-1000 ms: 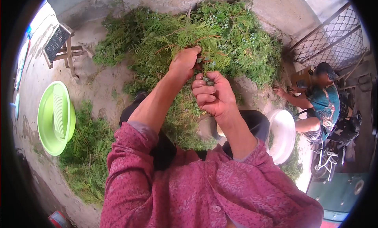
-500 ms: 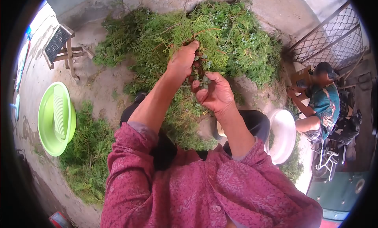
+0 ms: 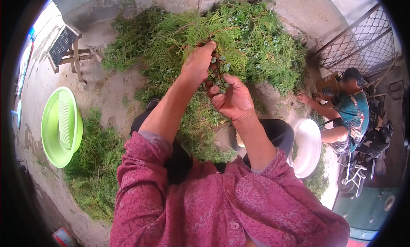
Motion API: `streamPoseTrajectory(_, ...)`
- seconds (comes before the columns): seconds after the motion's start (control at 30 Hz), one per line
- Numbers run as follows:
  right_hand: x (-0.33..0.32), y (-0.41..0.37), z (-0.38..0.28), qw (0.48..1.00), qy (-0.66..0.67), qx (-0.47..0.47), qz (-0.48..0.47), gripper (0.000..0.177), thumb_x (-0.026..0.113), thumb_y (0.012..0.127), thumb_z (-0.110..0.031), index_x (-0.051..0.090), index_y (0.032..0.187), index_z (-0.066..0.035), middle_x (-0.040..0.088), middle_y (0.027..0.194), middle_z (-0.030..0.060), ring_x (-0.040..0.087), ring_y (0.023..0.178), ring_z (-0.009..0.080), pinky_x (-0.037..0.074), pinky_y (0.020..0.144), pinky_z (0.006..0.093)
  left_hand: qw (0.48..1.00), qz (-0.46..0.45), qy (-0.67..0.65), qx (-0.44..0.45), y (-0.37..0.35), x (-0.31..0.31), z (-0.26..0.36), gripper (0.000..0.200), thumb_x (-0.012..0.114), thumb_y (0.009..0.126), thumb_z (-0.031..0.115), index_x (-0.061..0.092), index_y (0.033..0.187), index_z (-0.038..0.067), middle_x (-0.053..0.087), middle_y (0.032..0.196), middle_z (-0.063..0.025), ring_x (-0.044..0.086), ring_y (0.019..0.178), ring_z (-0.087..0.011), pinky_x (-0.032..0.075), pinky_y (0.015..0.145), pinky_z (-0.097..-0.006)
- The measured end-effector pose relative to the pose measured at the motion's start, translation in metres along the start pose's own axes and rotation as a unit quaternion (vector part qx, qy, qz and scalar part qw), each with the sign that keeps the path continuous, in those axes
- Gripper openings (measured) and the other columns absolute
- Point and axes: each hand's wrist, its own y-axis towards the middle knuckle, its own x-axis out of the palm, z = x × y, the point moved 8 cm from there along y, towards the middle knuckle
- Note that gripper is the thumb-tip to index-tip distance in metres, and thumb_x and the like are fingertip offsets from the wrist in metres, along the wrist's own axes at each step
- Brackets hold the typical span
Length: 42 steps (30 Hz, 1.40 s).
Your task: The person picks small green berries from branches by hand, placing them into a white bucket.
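Note:
My left hand (image 3: 199,62) is closed around the stem of a leafy arborvitae branch (image 3: 200,26), whose flat green sprays fan out ahead of it. Just below and to the right, my right hand (image 3: 235,100) has its thumb and fingers closed at a cluster of small grey-green cones (image 3: 221,82) hanging from that branch. Part of the cluster is hidden by the fingers. Beyond both hands lies a large heap of cut branches (image 3: 273,46) dotted with pale cones. Loose green clippings (image 3: 198,136) cover the ground between my knees.
A white tub (image 3: 306,149) stands by my right knee. To the left are a light green basin (image 3: 57,155) with a ribbed washboard part, another branch pile (image 3: 96,174) and a wooden stool (image 3: 74,55). Another person (image 3: 352,110) sits at the right, near a metal lattice (image 3: 363,42).
My right hand has shifted slightly upward at the cone cluster, while my left keeps its hold on the branch. The other person's arm has reached out toward the heap.

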Motion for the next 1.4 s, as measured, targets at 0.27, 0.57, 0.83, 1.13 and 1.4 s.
streamPoseTrajectory(0.27, -0.007, -0.002, 0.001, 0.994, -0.046, -0.052, 0.082, 0.021, 0.055, 0.080, -0.011, 0.048, 0.099, -0.005, 0.051, 0.086, 0.0105, 0.051, 0.066, 0.0150, 0.046, 0.050, 0.0213, 1.000, -0.006, 0.001, 0.014, 0.000, 0.000, 0.000, 0.012, 0.054, 0.084, 0.022, 0.052, 0.089, 0.012, 0.051, 0.073, -0.0003, 0.047, 0.061, -0.0113, 0.038, 0.049, -0.0273)
streamPoseTrajectory(0.57, 0.009, 0.001, 0.005, 0.989, -0.137, 0.000, 0.060, 0.012, 0.047, 0.084, -0.014, 0.047, 0.088, -0.003, 0.049, 0.070, 0.0059, 0.040, 0.046, 0.0086, 0.029, 0.038, 0.0193, 0.999, 0.010, 0.010, 0.030, 0.004, -0.007, 0.007, 0.013, 0.055, 0.083, 0.022, 0.052, 0.082, 0.010, 0.051, 0.070, -0.0018, 0.047, 0.058, -0.0118, 0.038, 0.047, -0.0271)
streamPoseTrajectory(0.83, 0.025, -0.033, 0.040, 0.988, -0.108, 0.093, 0.061, 0.014, 0.045, 0.083, -0.015, 0.048, 0.085, -0.001, 0.048, 0.066, 0.0039, 0.038, 0.043, 0.0076, 0.028, 0.037, 0.0185, 0.986, 0.139, 0.087, 0.018, 0.006, -0.026, 0.010, 0.020, 0.055, 0.082, 0.025, 0.058, 0.087, 0.005, 0.055, 0.076, -0.0056, 0.052, 0.061, -0.0160, 0.041, 0.048, -0.0329)
streamPoseTrajectory(1.13, -0.005, -0.029, 0.007, 0.994, -0.085, -0.003, 0.063, 0.012, 0.055, 0.082, -0.011, 0.052, 0.092, -0.007, 0.056, 0.086, 0.0090, 0.054, 0.074, 0.0165, 0.039, 0.046, 0.0188, 0.993, 0.097, -0.067, 0.022, 0.013, -0.025, 0.018, 0.011, 0.054, 0.083, 0.016, 0.056, 0.083, 0.005, 0.057, 0.075, -0.0043, 0.052, 0.060, -0.0136, 0.039, 0.047, -0.0278)
streamPoseTrajectory(1.4, -0.010, -0.015, -0.017, 0.981, -0.166, -0.077, 0.067, 0.011, 0.057, 0.082, -0.010, 0.052, 0.091, -0.007, 0.056, 0.081, 0.0073, 0.053, 0.064, 0.0132, 0.037, 0.044, 0.0182, 0.990, 0.063, -0.121, 0.021, 0.017, -0.025, 0.015, 0.010, 0.049, 0.085, 0.013, 0.052, 0.088, 0.004, 0.054, 0.074, -0.0064, 0.051, 0.062, -0.0160, 0.037, 0.047, -0.0304)
